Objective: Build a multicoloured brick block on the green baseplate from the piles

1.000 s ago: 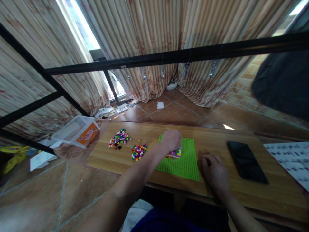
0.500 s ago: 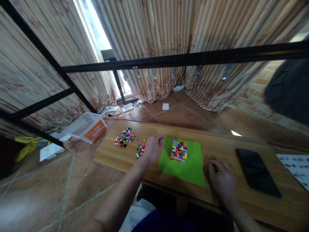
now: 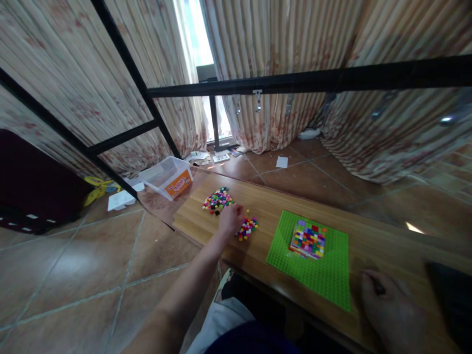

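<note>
block of tiny multicol. bricks (image 3: pixel 309 239) sits on the green baseplate (image 3: pixel 308 275), nearer its far edge than its near one; top is a mix of red, orange, purple, yellow, white etc., w/ layers visible on the near side. baseplate lies flat on the wooden worktop (image 3: pixel 273 199), bare studs all round the block

to the l of the plate, well apart from the block: small pile of loose bricks (image 3: pixel 250 227), then a bigger multicol. pile (image 3: pixel 217 197) further l. l hand (image 3: pixel 230 220) is b/w the two piles & partly hides both; its grip is drawn in, fingertips bent together, can't tell if a brick is in it or if it touches the worktop

r hand (image 3: pixel 393 302) is on the other side, just beside the plate's r edge, at the worktop; grip loosely curled, can't tell if anything's inside. dark phone (image 3: pixel 452 290) lies r of it, cut off by the view edge

past the worktop's l end: clear plastic box (image 3: pixel 160 177) w/ orange label (image 3: pixel 179 185). beyond: tiled floor (image 3: pixel 96 275) w/ a white paper square (image 3: pixel 282 162), black metal frame (image 3: pixel 287 83) across the view, striped curtains (image 3: pixel 295 34) behind it
</note>
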Available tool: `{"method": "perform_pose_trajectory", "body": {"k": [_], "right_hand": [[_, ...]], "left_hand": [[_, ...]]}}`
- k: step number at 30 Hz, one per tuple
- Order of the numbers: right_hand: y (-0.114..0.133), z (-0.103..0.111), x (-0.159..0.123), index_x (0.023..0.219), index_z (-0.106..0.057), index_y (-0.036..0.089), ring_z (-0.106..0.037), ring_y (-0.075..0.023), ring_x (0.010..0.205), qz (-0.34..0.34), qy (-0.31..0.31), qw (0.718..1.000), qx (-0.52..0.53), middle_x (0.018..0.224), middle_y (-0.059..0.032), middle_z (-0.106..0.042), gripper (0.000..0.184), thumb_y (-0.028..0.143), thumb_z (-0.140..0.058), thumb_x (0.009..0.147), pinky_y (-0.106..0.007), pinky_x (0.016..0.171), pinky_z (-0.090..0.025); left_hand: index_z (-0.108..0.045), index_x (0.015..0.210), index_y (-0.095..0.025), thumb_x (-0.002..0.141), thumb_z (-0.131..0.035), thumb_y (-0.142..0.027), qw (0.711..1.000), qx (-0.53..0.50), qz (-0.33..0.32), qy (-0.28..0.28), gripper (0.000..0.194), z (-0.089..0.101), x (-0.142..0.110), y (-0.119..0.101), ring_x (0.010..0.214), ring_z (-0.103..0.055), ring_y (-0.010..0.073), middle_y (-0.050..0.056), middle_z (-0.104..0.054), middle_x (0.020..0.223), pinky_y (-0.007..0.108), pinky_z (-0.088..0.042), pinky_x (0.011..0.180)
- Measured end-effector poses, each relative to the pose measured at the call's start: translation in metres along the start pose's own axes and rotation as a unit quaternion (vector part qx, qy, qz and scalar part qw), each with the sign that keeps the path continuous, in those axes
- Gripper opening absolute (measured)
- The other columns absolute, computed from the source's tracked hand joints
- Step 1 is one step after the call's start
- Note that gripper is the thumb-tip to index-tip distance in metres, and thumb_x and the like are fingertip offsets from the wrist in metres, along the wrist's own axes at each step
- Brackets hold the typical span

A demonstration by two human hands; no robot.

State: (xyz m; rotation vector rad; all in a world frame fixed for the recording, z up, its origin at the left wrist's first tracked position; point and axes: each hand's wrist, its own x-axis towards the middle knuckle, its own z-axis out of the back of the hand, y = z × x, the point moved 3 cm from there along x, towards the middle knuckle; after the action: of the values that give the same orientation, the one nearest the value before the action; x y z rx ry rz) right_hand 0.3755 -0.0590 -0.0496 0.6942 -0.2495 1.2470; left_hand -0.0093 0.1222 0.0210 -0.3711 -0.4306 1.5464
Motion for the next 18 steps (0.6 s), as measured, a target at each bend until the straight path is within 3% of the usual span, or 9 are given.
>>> {"method": "perform_pose_trajectory", "body": {"k": [4, 11, 14, 18], "right_hand": [[0.002, 0.001, 0.0, 0.091, -0.069, 0.022, -0.06, -0.0262, 0.074, -0.008, 0.009, 1.0, -0.005, 0.092, -0.013, -0.069, 0.034, 0.046, -0.045, 0.091, -0.04, 0.064, -0.045], [0.008, 0.003, 0.002, 0.09, -0.069, 0.019, -0.059, -0.0219, 0.072, -0.013, 0.007, 1.0, 0.007, 0.09, -0.0108, -0.068, 0.035, 0.045, -0.045, 0.092, -0.035, 0.066, -0.044], [0.01, 0.003, 0.002, 0.091, -0.069, 0.018, -0.059, -0.0206, 0.073, -0.015, 0.011, 1.0, 0.015, 0.09, -0.0103, -0.067, 0.035, 0.044, -0.046, 0.093, -0.034, 0.069, -0.044], [0.013, 0.004, 0.002, 0.091, -0.07, 0.018, -0.06, -0.0203, 0.077, -0.025, 0.008, 1.0, 0.013, 0.092, -0.0099, -0.068, 0.034, 0.042, -0.046, 0.094, -0.033, 0.07, -0.044]], "left_hand": [[-0.075, 0.096, -0.018, 0.093, -0.059, -0.02, 0.997, 0.067, -0.035, 0.025, 0.016, -0.007, 0.009, -0.014, 0.099, -0.068, 0.0197, 0.008, -0.075, 0.102, 0.028, -0.05, 0.089], [-0.074, 0.082, -0.019, 0.09, -0.055, -0.012, 0.995, 0.073, -0.059, 0.044, 0.022, -0.007, 0.011, -0.025, 0.098, -0.067, 0.0204, 0.008, -0.075, 0.095, 0.028, -0.049, 0.089], [-0.075, 0.084, -0.019, 0.09, -0.056, -0.013, 0.991, 0.006, -0.123, 0.061, 0.021, -0.008, 0.001, -0.05, 0.092, -0.067, 0.0175, 0.005, -0.075, 0.092, 0.026, -0.05, 0.087], [-0.076, 0.093, -0.02, 0.093, -0.059, -0.019, 0.961, -0.141, -0.221, 0.086, 0.017, -0.012, -0.021, -0.102, 0.09, -0.068, 0.0153, 0.003, -0.075, 0.096, 0.025, -0.051, 0.087]]}}
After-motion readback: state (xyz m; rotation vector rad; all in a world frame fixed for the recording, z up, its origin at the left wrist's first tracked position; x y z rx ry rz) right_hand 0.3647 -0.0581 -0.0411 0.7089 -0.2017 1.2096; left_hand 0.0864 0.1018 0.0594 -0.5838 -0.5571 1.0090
